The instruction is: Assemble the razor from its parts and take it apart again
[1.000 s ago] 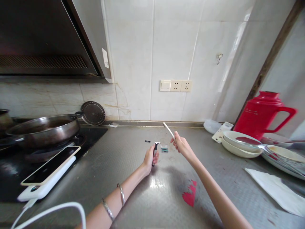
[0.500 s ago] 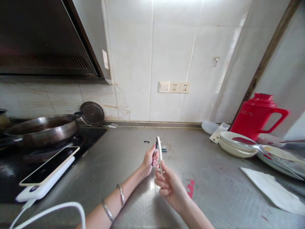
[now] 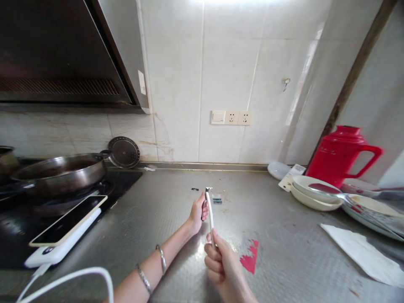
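My left hand (image 3: 197, 211) is closed round the dark handle of a small razor (image 3: 207, 191), head upward, above the steel counter (image 3: 164, 235). My right hand (image 3: 221, 264), nearer to me, is closed round the lower end of a slim white stick-like tool (image 3: 210, 214). The tool points up and away, and its tip reaches the razor just below the head. Beyond the hands, a small green-and-black blade cartridge (image 3: 216, 198) and a tiny black piece (image 3: 195, 189) lie on the counter.
A pan (image 3: 59, 170) sits on the stove at left, with a phone on a white power bank (image 3: 63, 233) and its cable in front. At right stand a red jug (image 3: 342, 153), stacked bowls (image 3: 314, 193), a white paper sheet (image 3: 360, 252). A red patch (image 3: 251, 259) marks the counter.
My right hand has come back from the far right toward me with the white tool, and the tool's tip now meets the razor. My left hand has stayed in place.
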Demonstrator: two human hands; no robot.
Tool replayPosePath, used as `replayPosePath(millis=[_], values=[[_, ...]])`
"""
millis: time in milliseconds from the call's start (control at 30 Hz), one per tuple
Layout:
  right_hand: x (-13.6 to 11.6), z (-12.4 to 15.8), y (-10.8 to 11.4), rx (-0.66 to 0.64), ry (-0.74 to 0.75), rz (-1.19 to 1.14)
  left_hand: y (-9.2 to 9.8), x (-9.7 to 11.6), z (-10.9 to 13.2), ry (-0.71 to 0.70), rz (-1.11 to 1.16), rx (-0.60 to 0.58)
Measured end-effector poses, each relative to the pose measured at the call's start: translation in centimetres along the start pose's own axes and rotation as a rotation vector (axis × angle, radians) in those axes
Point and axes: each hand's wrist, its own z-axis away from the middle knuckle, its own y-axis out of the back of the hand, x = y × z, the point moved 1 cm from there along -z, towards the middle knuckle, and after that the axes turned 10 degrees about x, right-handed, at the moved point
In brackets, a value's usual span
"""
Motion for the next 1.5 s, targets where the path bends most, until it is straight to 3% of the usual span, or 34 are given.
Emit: replayPosePath(millis=[200, 400, 600, 867, 1000, 1200, 1500], values=[[-1.2, 0.2, -1.0, -0.025, 0.078, -0.056, -0.1, -0.5, -0.1, 0.02, -0.009, -0.008], [0.6, 0.4, -0.6, 0.028, 0.009, -0.057, -0.2, 0.3, 0.2, -0.025, 0.013, -0.018], [-0.7, 0.6, -1.1, -0.002, 0.096, -0.067, -0.4, 0.0, 0.3, -0.004, -0.003, -0.018], [0.1, 0.5, -0.5, 0.024, 0.083, -0.064, -0.4, 0.3, 0.5, -0.023, 0.001, -0.027], [-0.7, 0.2, -0.6, 0.02, 0.148, -0.079, -0.5, 0.3, 0.6, -0.002, 0.009, -0.073], [0.6, 0.3, -0.5, 0.024, 0.061, -0.058, -0.4, 0.6, 0.6, 0.018, 0.032, -0.023], [0.1, 0.4, -0.7, 0.055, 0.106, -0.09, -0.8, 0.5, 0.7, 0.09, 0.071, -0.058]])
